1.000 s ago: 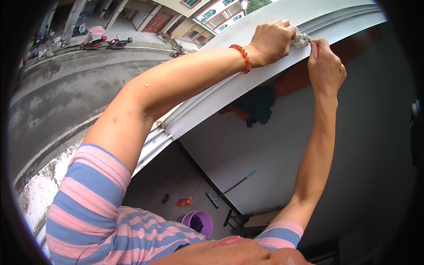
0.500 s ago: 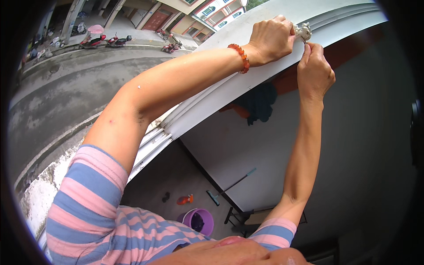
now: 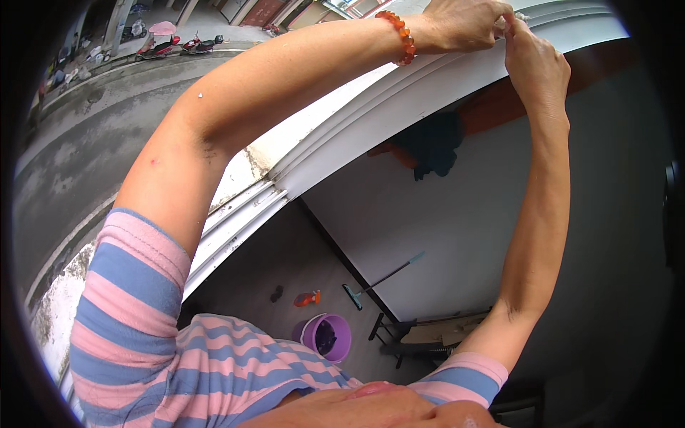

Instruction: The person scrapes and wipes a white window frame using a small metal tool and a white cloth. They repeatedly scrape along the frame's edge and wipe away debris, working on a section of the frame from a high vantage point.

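Note:
Both my hands meet at the top of the view, over the white window frame (image 3: pixel 399 114). My left hand (image 3: pixel 467 25), below an orange bead bracelet (image 3: pixel 398 37), is closed with its fingers pinched. A small whitish crumpled piece, like a rag, (image 3: pixel 523 16) shows just behind the fingertips; most of it is hidden. My right hand (image 3: pixel 536 68) comes up from inside the room, closed too, its thumb and fingers pinched against the left fingertips. What the right fingers grip cannot be made out.
Outside, left of the ledge, lie a street (image 3: pixel 78 157) and parked red scooters (image 3: pixel 160 48). Indoors below are a purple bucket (image 3: pixel 344 335) with dark cloth, an orange spray bottle (image 3: pixel 307 298), a squeegee (image 3: pixel 352 297) and a dark-framed folding item (image 3: pixel 421 335). A dark teal cloth (image 3: pixel 435 146) is beside the frame.
Both hands have shifted up and right in view, along the frame, and are closer together. The whitish lump, plain before, is now mostly covered. The whole view has shifted slightly.

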Available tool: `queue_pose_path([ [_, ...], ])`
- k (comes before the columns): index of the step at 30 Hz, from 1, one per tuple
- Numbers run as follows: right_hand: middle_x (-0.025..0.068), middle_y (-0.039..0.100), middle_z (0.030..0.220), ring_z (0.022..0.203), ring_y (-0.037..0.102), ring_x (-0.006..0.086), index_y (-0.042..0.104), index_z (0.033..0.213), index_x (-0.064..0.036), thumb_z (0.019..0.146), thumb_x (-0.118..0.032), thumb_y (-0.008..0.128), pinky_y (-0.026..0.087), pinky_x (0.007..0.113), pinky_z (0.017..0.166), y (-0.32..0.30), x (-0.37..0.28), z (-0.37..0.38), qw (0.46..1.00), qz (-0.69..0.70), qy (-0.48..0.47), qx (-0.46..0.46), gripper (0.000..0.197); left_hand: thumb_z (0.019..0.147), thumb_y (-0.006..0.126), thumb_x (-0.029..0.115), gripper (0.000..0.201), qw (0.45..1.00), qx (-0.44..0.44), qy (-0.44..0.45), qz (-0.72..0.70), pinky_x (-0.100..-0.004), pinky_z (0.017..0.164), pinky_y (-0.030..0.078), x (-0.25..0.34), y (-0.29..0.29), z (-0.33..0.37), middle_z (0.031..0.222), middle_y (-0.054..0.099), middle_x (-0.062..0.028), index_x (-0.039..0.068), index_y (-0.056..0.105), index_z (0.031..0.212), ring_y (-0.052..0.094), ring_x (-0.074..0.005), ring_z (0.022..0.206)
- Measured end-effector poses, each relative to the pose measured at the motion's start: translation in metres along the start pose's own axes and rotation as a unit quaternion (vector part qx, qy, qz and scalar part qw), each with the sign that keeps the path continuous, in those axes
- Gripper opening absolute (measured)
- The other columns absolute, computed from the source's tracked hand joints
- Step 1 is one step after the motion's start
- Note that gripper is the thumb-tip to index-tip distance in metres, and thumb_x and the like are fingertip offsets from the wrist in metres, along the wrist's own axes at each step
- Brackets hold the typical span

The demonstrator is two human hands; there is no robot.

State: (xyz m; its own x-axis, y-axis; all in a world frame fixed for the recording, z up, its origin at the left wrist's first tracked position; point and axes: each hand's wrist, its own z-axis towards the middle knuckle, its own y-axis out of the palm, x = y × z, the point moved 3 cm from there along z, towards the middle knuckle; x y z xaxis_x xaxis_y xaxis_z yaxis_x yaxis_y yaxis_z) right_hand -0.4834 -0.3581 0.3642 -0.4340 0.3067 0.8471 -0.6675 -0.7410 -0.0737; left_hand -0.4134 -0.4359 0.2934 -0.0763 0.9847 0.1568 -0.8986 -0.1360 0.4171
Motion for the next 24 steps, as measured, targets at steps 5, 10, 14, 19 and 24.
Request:
queue_pose_path([
  [5,0.0158,0.066,0.075,0.073,0.066,0.0314,0.058,0.089,-0.0043,0.083,-0.006,0.047,0.053,0.039,0.064,0.007,-0.022,-0.016,1.000,-0.004,0.010,-0.007,0.012,0.073,0.055,0.008,0.012,0.991,-0.096,0.077,0.042,-0.0442,0.062,0.048,-0.012,-0.003,-0.019,0.074,0.062,-0.0189,0.004,0.063,0.081,0.061,-0.0369,0.070],
  [10,0.0111,0.064,0.062,0.061,0.065,0.0284,0.053,0.078,-0.0056,0.078,-0.003,0.051,0.052,0.036,0.054,0.009,-0.056,-0.035,0.999,0.035,-0.016,0.037,0.003,0.072,0.051,-0.001,0.014,0.984,-0.100,0.111,0.099,-0.0404,0.061,0.048,-0.004,-0.027,-0.049,0.081,0.061,-0.0184,0.003,0.062,0.080,0.059,-0.0355,0.069],
  [14,0.0080,0.063,0.062,0.055,0.064,0.0254,0.051,0.074,-0.0062,0.077,-0.002,0.052,0.051,0.034,0.051,0.010,-0.093,-0.062,0.996,0.088,-0.022,0.027,0.005,0.064,0.062,-0.003,0.022,0.975,-0.132,0.094,0.149,-0.0317,0.064,0.052,-0.003,-0.046,-0.095,0.081,0.054,-0.0027,0.008,0.065,0.082,0.057,-0.0196,0.087],
  [19,0.0060,0.060,0.058,0.054,0.063,0.0230,0.048,0.074,-0.0072,0.078,-0.003,0.053,0.049,0.033,0.047,0.019,-0.152,-0.103,0.988,0.156,-0.001,0.006,0.008,0.063,0.060,-0.005,0.025,0.969,-0.196,0.048,0.142,-0.0314,0.060,0.051,-0.006,-0.078,-0.154,0.081,0.054,-0.0028,0.007,0.064,0.085,0.056,-0.0202,0.084],
  [24,0.0050,0.054,0.052,0.048,0.060,0.0172,0.047,0.066,-0.0072,0.077,-0.004,0.057,0.047,0.028,0.042,0.023,-0.201,-0.134,0.979,0.203,0.005,0.033,0.015,0.063,0.060,-0.004,0.026,0.961,-0.244,0.033,0.126,-0.0312,0.059,0.049,-0.011,-0.105,-0.202,0.081,0.052,-0.0034,0.004,0.062,0.087,0.054,-0.0210,0.079],
])
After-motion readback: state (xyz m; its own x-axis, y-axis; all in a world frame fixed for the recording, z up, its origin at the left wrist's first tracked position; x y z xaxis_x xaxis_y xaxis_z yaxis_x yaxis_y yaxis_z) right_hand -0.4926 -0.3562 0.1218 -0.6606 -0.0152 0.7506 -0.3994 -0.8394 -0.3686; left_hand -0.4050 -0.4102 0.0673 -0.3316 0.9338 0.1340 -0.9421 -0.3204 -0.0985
